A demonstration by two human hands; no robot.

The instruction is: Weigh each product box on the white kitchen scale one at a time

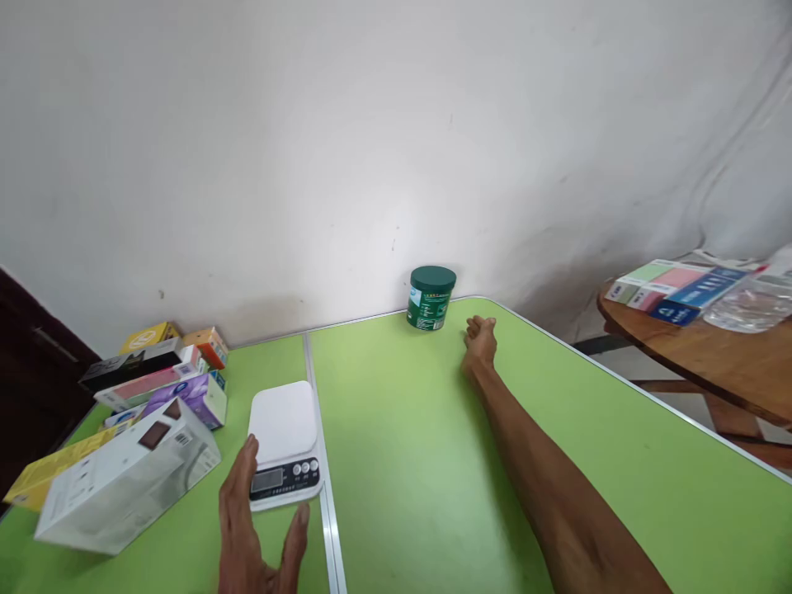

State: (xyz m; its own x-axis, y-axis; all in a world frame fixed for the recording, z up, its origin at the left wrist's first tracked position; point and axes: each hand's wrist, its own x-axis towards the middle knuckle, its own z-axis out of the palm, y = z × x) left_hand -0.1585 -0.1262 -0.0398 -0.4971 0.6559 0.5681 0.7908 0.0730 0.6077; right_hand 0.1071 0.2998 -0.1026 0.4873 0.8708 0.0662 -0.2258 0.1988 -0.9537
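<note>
A white digital kitchen scale (285,421) lies on the green table, its plate bare and its display dark. My left hand (253,520) is at the scale's near left corner, thumb and fingers spread apart, with nothing between them. Whether the fingertips touch the scale's edge, I cannot tell. Against the wall at the back of the table stands a dark green tub (431,299), upright with its lid on. Just right of the tub, and apart from it, my right hand (481,342) rests low over the table with its fingers curled in; no object shows in it.
Several product boxes are heaped at the left, among them a white box (127,474), a purple box (191,398) and a black box (129,365). A metal seam (327,503) divides the green tabletop. At right, a wooden table (711,363) bears flat boxes and clear plastic.
</note>
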